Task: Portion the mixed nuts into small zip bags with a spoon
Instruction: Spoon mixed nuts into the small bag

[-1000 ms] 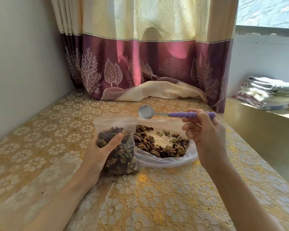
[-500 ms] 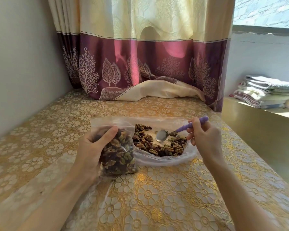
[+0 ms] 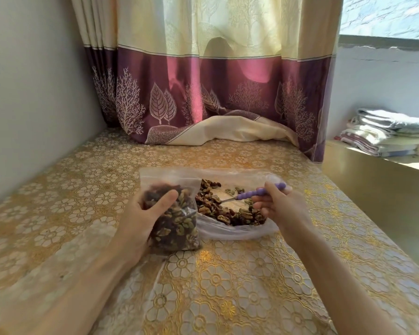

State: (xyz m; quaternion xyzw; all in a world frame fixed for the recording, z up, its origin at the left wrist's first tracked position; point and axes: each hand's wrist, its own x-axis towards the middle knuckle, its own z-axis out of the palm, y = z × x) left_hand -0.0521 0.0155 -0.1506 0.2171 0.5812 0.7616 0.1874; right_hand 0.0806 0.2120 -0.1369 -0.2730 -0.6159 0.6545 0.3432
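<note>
A small clear zip bag [image 3: 177, 228], nearly full of mixed nuts, stands upright on the table. My left hand [image 3: 143, 216] grips its left side, thumb across the front. To its right lies a large open plastic bag [image 3: 237, 234] with mixed nuts [image 3: 228, 213] spread inside. My right hand [image 3: 281, 206] holds a spoon by its purple handle [image 3: 252, 194]. The spoon's metal end is pushed low into the nuts and mostly hidden.
The table wears a gold floral lace cloth [image 3: 228, 286]. A purple and cream curtain [image 3: 215, 100] hangs at the back, its hem pooled on the table. A grey wall [image 3: 34, 93] closes the left side. Folded towels [image 3: 387, 131] lie on a ledge at right.
My right hand brought the spoon down from above the bags into the large bag and dug its bowl into the nuts. My left hand kept holding the small bag.
</note>
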